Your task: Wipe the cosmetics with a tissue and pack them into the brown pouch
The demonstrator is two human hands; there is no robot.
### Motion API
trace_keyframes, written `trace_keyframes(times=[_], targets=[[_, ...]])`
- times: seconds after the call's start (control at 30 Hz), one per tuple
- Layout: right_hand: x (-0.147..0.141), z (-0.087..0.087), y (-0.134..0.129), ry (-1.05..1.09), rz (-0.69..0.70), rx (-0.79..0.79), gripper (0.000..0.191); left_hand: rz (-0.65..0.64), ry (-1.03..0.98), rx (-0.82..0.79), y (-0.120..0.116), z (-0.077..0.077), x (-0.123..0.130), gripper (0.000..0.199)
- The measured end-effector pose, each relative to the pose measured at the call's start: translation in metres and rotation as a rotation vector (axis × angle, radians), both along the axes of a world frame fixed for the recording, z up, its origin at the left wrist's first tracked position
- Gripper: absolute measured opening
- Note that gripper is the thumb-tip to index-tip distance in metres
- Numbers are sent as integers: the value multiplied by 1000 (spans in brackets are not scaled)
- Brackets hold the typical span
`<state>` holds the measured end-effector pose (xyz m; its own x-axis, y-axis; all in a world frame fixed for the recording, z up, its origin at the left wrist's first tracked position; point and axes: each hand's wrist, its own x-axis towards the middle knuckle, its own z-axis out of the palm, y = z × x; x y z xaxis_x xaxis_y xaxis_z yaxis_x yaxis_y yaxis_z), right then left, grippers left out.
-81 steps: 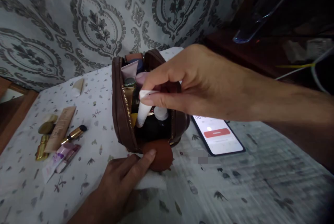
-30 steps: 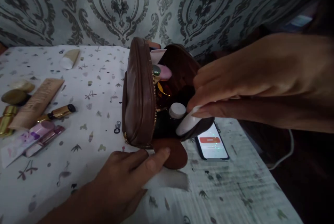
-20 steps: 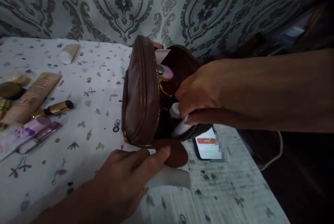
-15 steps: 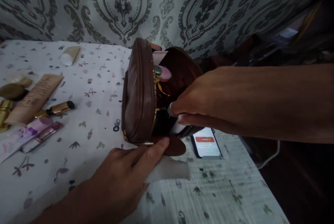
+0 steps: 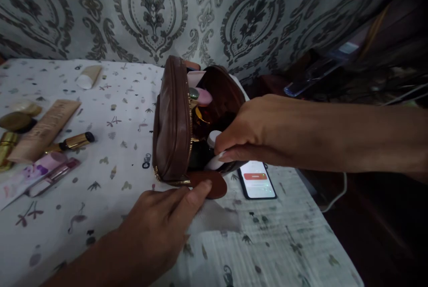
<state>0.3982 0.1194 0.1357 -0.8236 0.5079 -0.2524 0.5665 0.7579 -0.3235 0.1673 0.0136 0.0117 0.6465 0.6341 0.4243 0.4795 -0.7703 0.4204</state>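
Note:
A brown leather zip pouch (image 5: 172, 117) stands unzipped on the cloth. Inside it show a pink rounded item (image 5: 203, 96), an amber item with a gold ring (image 5: 201, 116) and a white-capped container (image 5: 212, 138). My right hand (image 5: 249, 129) reaches into the mouth of the pouch, thumb and fingers closed on a smooth white item (image 5: 215, 161) whose lower part is hidden. My left hand (image 5: 160, 222) is at the pouch's front, with a finger pressed on its rounded brown leather flap (image 5: 218, 185); its other fingers are partly hidden.
A lit phone (image 5: 257, 180) lies right of the pouch. At left lie a beige tube (image 5: 47, 131), a gold-and-black lipstick (image 5: 78, 140), a pink tube (image 5: 40, 171) and a cream tube (image 5: 88, 76). Behind hangs a patterned curtain (image 5: 150, 10); the table edge drops off at right.
The view has shifted slightly. My right hand has moved a little within the pouch, and the white-capped container now shows beside its fingertips. My left hand stays on the flap.

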Motion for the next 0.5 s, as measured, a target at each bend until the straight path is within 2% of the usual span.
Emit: trace_keyframes(times=[0.13,0.27,0.4,0.5], targets=[[-11,-6,0,-117,-6,37,31,24,-72,35,0,-6,4,54],[-21,-2,-2,-151,-13,82,28,8,-36,58,1,-1,2,50],[-17,0,-7,-175,-24,165,30,-19,-21,61,5,7,0,48],[-8,-2,-14,-134,-27,234,31,-27,-24,53,5,5,0,52]])
